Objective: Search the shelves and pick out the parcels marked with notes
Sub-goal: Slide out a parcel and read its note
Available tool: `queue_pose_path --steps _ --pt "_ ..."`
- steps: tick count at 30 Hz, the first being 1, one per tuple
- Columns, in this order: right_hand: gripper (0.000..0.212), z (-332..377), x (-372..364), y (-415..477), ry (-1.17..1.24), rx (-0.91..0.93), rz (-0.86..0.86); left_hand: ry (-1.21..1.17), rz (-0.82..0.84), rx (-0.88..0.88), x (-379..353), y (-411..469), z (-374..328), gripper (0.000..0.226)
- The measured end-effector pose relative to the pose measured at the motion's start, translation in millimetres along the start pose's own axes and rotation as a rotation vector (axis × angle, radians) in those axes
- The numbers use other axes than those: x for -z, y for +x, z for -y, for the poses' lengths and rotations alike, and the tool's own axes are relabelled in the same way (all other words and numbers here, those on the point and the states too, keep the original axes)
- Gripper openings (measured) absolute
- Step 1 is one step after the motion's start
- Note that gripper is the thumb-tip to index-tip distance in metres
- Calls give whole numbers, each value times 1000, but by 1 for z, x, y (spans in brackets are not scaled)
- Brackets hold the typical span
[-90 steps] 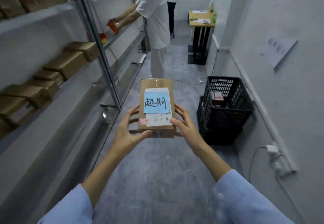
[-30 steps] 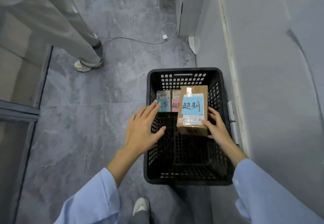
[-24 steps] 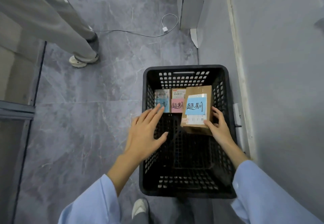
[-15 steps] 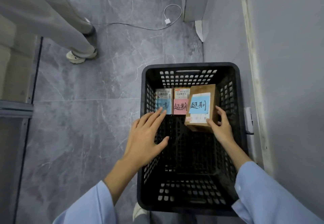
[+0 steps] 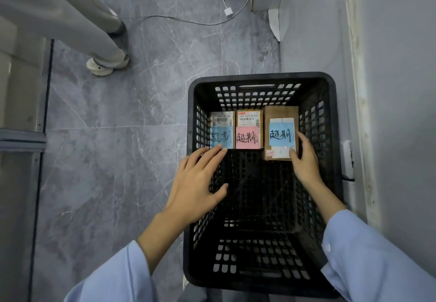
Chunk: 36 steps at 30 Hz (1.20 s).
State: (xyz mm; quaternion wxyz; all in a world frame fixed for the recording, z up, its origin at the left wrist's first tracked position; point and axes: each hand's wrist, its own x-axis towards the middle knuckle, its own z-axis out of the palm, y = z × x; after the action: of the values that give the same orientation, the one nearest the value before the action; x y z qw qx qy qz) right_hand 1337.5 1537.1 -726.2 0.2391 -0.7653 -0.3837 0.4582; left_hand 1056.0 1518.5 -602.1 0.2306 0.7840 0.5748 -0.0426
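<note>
Now at the left rim of the black perforated plastic crate (image 5: 259, 78), the left hand (image 5: 198, 183) is hovering, fingers spread, holding nothing. The right hand (image 5: 305, 163) is still pinching the near right corner of the brown cardboard parcel with a blue note (image 5: 280, 112), which is settling lower onto the crate's far floor beside a small blue-noted parcel (image 5: 221, 118) and a small pink-noted parcel (image 5: 249, 118). Seemingly a third marked find is being banked; letting go looks next.
</note>
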Motion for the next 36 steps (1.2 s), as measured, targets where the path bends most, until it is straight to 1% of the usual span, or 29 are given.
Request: queue_pose_path --steps 4,7,11,13,15,19,24,28,31,36 --pt "57 7 5 -9 -91 42 50 -30 -25 26 5 -1 -2 74" --pt "61 14 7 -15 -183 72 52 -32 -58 43 11 -5 -2 74" --pt "69 40 4 -30 -454 149 77 -40 -106 88 26 -20 4 74" --pt "73 60 -3 -42 -586 238 116 -33 -133 116 35 -30 9 75" --pt "77 82 -15 -58 -697 375 141 -13 -170 154 45 -45 15 74" --pt "79 134 -46 -97 -774 585 166 10 -253 277 67 -87 34 75" --pt "84 210 -97 -161 -840 820 246 15 -349 463 101 -166 72 78" --pt "83 272 -149 -233 -866 1006 319 9 -429 633 128 -250 107 81" --pt "77 310 -194 -297 -861 1134 437 10 -462 758 147 -324 132 85" --pt "75 357 -272 -427 -848 1386 529 12 -581 968 176 -465 168 84"
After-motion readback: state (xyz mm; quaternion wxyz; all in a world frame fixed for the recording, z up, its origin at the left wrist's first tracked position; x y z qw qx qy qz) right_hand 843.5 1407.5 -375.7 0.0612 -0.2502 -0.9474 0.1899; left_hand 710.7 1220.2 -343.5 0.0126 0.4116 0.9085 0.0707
